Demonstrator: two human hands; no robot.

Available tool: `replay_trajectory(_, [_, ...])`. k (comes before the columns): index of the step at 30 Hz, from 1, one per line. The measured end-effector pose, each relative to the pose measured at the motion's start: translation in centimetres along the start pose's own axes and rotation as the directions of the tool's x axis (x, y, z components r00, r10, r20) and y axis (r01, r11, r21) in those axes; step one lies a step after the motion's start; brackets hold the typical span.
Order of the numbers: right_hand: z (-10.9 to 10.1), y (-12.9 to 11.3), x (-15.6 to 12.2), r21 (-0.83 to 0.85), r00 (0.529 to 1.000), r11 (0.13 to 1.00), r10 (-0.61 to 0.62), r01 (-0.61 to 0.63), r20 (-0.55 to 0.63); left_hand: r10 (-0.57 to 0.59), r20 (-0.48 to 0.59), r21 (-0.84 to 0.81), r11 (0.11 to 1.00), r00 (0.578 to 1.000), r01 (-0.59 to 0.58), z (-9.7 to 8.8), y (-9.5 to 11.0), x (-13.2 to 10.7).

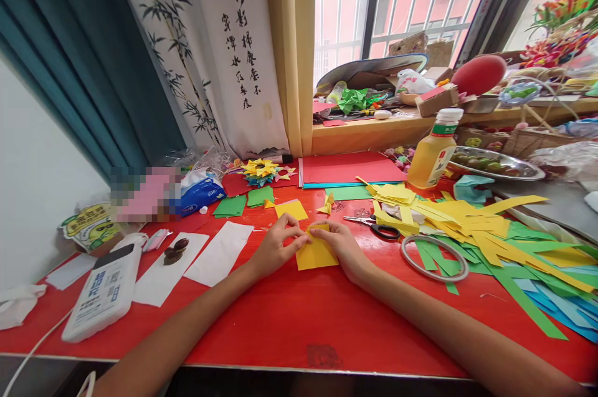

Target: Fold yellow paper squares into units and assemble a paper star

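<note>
A small yellow paper square (316, 255) lies on the red table (289, 316), partly folded. My left hand (275, 246) pinches its upper left edge with curled fingers. My right hand (340, 246) presses on its upper right edge, fingers bent onto the paper. The fingertips of both hands meet at the top of the sheet. Another yellow square (291, 209) lies just beyond my hands, and a small folded yellow piece (327, 202) stands a little further back.
Black-handled scissors (379, 227) and a tape ring (434, 258) lie right of my hands, amid yellow, green and blue paper strips (504, 247). A juice bottle (434, 151), red paper sheets (348, 168), a paper flower (261, 171) and a white power bank (103, 291) also sit here.
</note>
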State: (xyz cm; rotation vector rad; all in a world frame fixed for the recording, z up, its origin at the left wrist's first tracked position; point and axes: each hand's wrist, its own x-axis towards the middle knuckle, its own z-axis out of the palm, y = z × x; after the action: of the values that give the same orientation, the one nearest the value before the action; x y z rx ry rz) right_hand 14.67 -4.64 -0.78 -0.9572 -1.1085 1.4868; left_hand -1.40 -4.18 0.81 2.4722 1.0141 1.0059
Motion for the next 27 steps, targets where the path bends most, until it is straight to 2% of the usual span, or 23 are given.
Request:
replay_trajectory(4, [-0.1,0.1,0.0,0.016,1.000,1.000,-0.009,0.009,-0.024,-0.068,0.108,-0.135,0.987,0.992,0.082,0.1,-0.5,0.0])
replay_trajectory(7, [0.0,0.0,0.0,0.042,1.000,0.999,-0.003,0.004,-0.018,-0.084,0.133,-0.182,0.977,0.988,0.108,0.3,-0.9,0.0])
replay_trajectory(12, [0.1,-0.2,-0.2,0.101,1.000,0.995,0.022,-0.020,-0.014,-0.094,0.116,-0.188,0.975,0.989,0.115,0.3,-0.9,0.1])
replay_trajectory(16, [0.0,-0.1,-0.1,0.148,0.999,0.989,0.014,-0.022,0.053,-0.140,0.077,-0.223,0.963,0.987,0.154,0.2,-1.1,0.1])
replay_trajectory(21, [-0.2,0.3,0.1,0.039,0.994,0.999,0.030,-0.034,0.103,-0.203,0.035,-0.345,0.916,0.979,0.203,0.4,-1.5,0.2])
replay_trajectory(24, [-0.3,0.4,0.1,-0.018,0.995,0.999,0.031,-0.030,0.096,-0.278,0.028,-0.359,0.894,0.960,0.270,0.4,-1.3,0.1])
replay_trajectory(27, [-0.2,0.2,0.0,-0.001,0.993,1.000,0.020,-0.020,0.117,-0.320,0.025,-0.353,0.883,0.947,0.308,0.4,-0.9,0.1])
